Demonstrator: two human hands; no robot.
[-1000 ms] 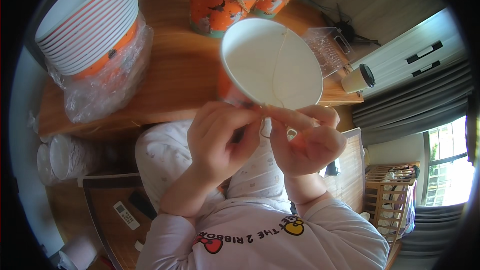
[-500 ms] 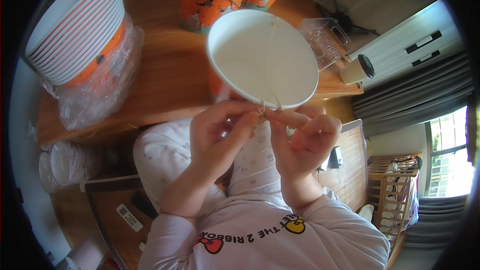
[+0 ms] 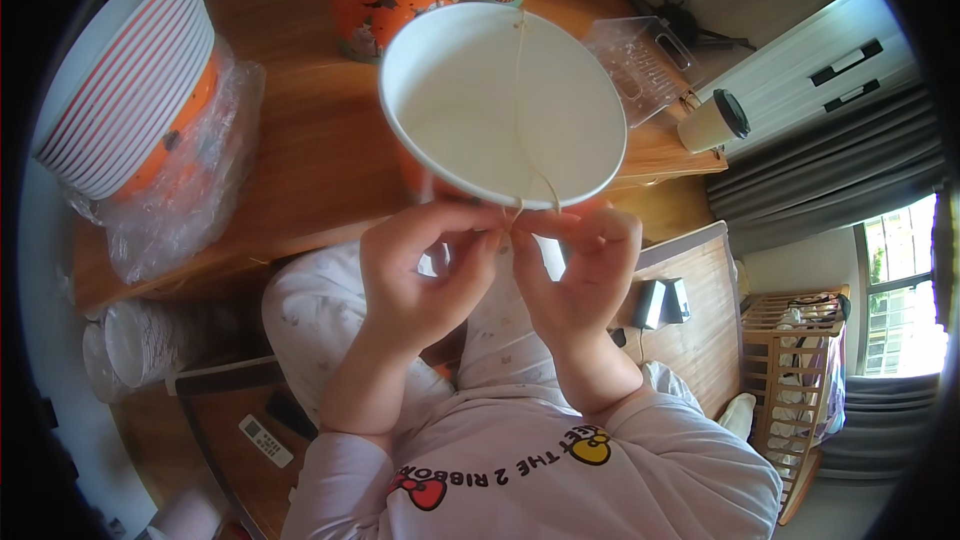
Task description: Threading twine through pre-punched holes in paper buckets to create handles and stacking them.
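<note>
A large paper bucket [image 3: 460,115], white inside and orange outside, stands at the table's front edge, its mouth tilted toward me. A thin tan string [image 3: 518,90] runs from its far rim across the opening to the near rim. There it passes through the rim in two places. Just below the near rim, my left hand [image 3: 415,275] pinches the string between thumb and forefinger. Close beside it, my right hand [image 3: 580,275] pinches the string too, thumb and forefinger together and the other fingers curled. The fingertips hide the string's ends.
Nested buckets [image 3: 130,80] in a clear plastic bag [image 3: 190,180] lean at the left. Behind the bucket are orange stacks [image 3: 385,5] draped with string. A clear plastic box [image 3: 640,65] and a lidded cup [image 3: 712,122] sit at the right. White buckets [image 3: 135,340] lie below the table.
The whole view has shifted slightly, so the bucket and the stacks sit farther left. Both hands stay at the near rim, fingertips still together; my right hand's fingers have shifted a little.
</note>
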